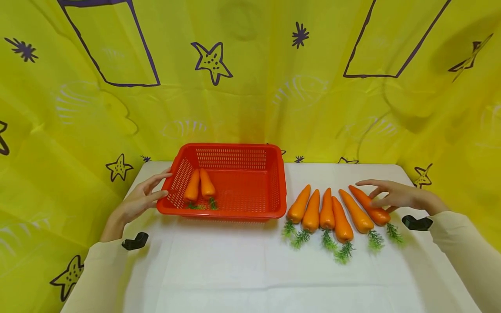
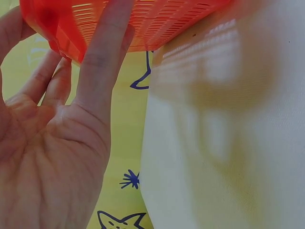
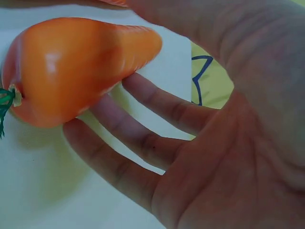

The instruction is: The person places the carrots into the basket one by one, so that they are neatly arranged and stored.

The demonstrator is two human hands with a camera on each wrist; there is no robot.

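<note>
My left hand (image 1: 137,201) touches the left rim of a red slotted plastic basket (image 1: 227,214), fingers mostly straight and spread. In the left wrist view some fingers pass behind the basket corner, while another crosses its wall. Two orange carrots (image 1: 192,189) with green tops lie in the basket's left part. Over the rightmost carrot (image 1: 361,195) of a row is my right hand (image 1: 399,194), its index finger stretched out. The right wrist view shows that hand's fingertips right at the side of the carrot (image 3: 71,67), with the thumb apart from it.
Several more carrots (image 1: 322,211) fan out on the white table (image 1: 219,269) between the basket and my right hand, green tops toward me. A yellow patterned curtain (image 1: 250,108) encloses the table behind and at both sides.
</note>
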